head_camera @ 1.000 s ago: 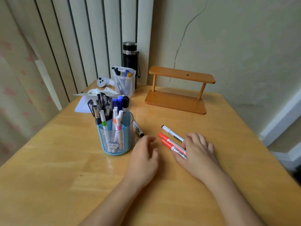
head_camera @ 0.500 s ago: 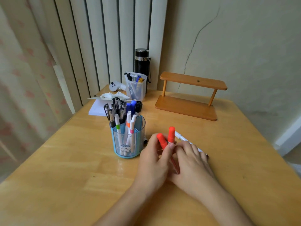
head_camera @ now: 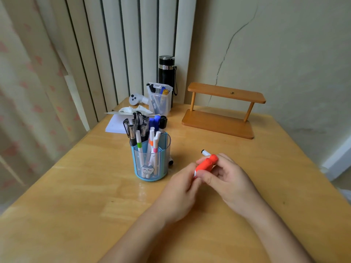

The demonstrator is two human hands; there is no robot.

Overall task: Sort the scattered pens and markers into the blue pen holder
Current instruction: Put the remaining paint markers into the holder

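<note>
The blue pen holder (head_camera: 151, 168) stands left of centre on the wooden table, full of several pens and markers. Just to its right, my left hand (head_camera: 180, 188) and my right hand (head_camera: 228, 179) meet around two red-capped markers (head_camera: 206, 164), whose caps stick up between the fingers. A white marker with a black tip (head_camera: 205, 152) lies on the table just behind my right hand, mostly hidden. Another black-tipped marker (head_camera: 171, 161) peeks out from behind the holder's right side.
At the back stand a clear box of pens (head_camera: 160, 100), a black flask (head_camera: 167, 73), a white controller (head_camera: 135, 99), a tissue on a notepad (head_camera: 115, 124) and a low wooden shelf (head_camera: 222, 111). The table's right edge (head_camera: 311, 164) drops off near the wall.
My right hand lifted the two red markers off the table, my left hand joined it, and both now hold them tilted, slightly further right of the holder.
</note>
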